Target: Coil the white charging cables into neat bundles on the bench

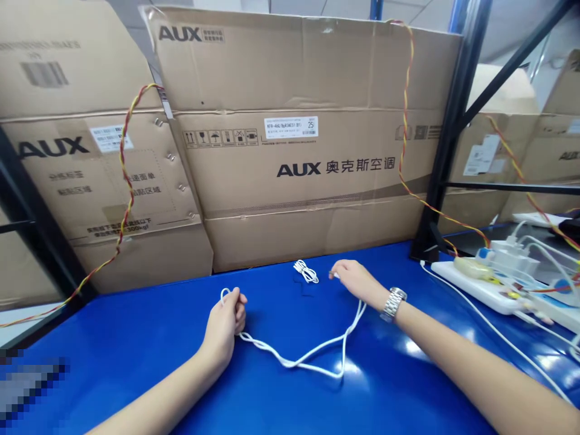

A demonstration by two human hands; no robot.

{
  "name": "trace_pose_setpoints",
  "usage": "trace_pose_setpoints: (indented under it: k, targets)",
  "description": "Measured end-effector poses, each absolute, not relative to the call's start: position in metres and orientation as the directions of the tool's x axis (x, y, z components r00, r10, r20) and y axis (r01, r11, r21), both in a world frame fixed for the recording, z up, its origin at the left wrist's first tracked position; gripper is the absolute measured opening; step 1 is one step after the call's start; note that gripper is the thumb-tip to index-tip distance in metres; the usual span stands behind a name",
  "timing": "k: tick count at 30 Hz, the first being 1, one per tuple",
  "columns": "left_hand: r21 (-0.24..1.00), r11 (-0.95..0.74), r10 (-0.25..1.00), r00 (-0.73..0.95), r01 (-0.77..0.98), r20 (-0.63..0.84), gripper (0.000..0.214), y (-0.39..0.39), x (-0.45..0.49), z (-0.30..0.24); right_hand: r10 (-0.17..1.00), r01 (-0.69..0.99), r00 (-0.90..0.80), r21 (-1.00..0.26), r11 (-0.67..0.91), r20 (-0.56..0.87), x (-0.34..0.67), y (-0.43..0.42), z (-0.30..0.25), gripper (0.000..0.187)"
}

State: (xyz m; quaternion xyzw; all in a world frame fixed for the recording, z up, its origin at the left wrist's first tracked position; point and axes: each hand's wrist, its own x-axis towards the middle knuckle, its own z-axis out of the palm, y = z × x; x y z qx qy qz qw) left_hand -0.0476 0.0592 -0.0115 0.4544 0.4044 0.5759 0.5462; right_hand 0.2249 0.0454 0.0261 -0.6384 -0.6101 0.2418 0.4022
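A white cable (290,363) hangs in slack, crossing strands between my two hands, over the blue tabletop (281,405). My left hand (225,317) is closed in a fist around one end of it, and a small loop pokes out above the thumb. On the other side, my right hand (353,279) pinches the cable near a plug end, which shows at the fingertips. A silver watch sits on the right wrist. Between the hands, farther back, lies a bundled white cable (307,272) with a thin dark tie (303,289) beside it.
Large AUX cardboard boxes (299,78) stand along the back edge. At the right lies a white power strip (475,289) with chargers (512,257) and cords. Red-yellow twisted wires (122,175) hang down from the boxes. Black rack posts (446,139) flank the table.
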Motion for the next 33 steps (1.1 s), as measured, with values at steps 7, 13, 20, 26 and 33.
trace_pose_setpoints:
  k: [7, 13, 20, 26, 33]
  targets:
    - [0.944, -0.076, 0.997, 0.007, -0.321, 0.082, 0.031, 0.056, -0.046, -0.011, 0.933, 0.898, 0.150, -0.439, 0.010, 0.328, 0.228, 0.036, 0.026, 0.018]
    - [0.929, -0.140, 0.985, 0.049, -0.342, 0.167, 0.033, 0.039, -0.037, -0.005, 0.789, 0.733, -0.481, -0.318, 0.601, 0.381, 0.158, -0.013, 0.024, 0.038]
    - [0.956, -0.170, 0.975, 0.103, -0.237, 0.199, 0.036, 0.019, -0.030, 0.006, 0.805, 0.686, -0.503, -0.422, 0.593, 0.315, 0.140, -0.023, 0.010, 0.016]
    - [0.980, -0.186, 0.976, 0.099, -0.076, 0.193, 0.032, 0.024, -0.033, 0.001, 0.823, 0.557, -0.546, -0.802, 0.216, -0.158, 0.164, -0.009, 0.017, 0.027]
    - [0.960, -0.275, 0.900, 0.365, 0.054, 0.238, 0.029, 0.020, -0.028, -0.004, 0.867, 0.454, -0.489, -0.819, 0.351, 0.100, 0.158, -0.017, 0.028, 0.022]
